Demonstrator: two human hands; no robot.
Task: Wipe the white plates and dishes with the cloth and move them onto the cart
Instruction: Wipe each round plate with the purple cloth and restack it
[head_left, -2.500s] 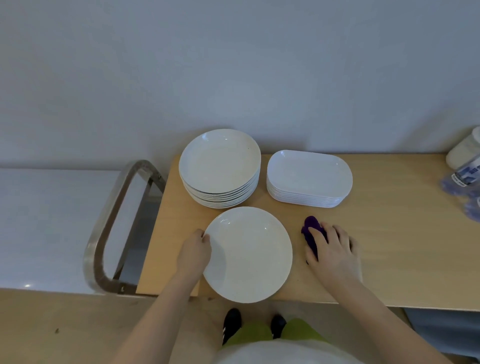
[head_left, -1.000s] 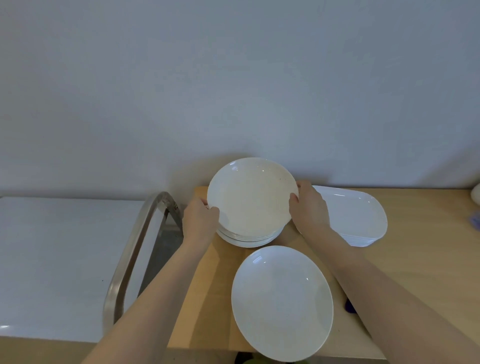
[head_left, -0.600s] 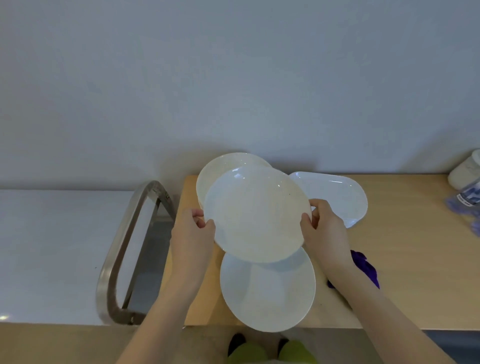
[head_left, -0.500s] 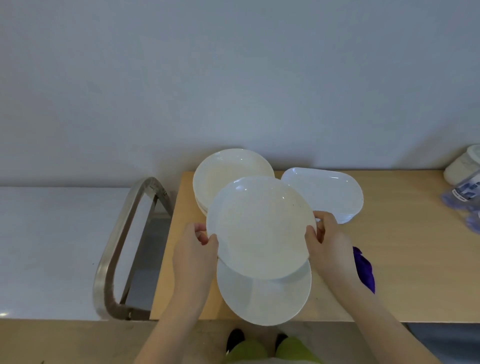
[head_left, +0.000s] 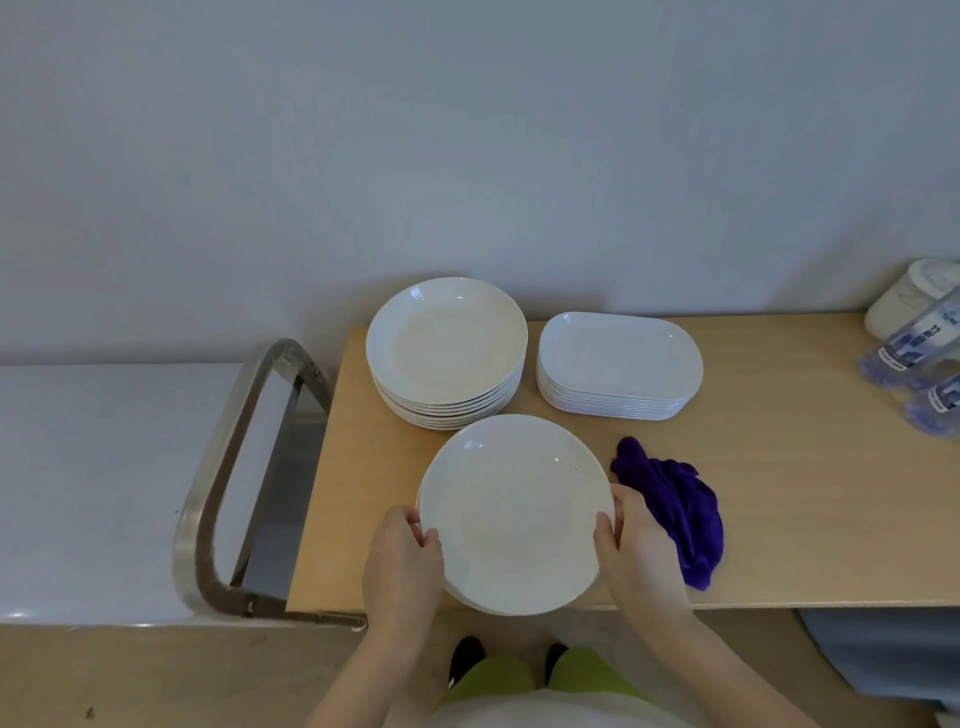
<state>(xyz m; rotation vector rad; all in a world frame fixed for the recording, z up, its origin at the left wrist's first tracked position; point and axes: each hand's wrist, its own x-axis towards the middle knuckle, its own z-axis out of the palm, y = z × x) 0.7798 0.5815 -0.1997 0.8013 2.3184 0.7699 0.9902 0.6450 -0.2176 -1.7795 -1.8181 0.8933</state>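
Our forearms are bare, no sleeves showing, with no rings, watch or gloves on our left hand (head_left: 402, 558) or right hand (head_left: 641, 551). At 6 o'clock: lime-green trousers (head_left: 524, 670), black shoes (head_left: 466, 656), a white garment hem (head_left: 545, 714).

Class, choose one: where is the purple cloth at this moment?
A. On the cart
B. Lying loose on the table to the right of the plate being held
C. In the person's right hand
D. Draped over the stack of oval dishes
B: the purple cloth lies crumpled on the table, while the left hand and right hand both grip the plate.
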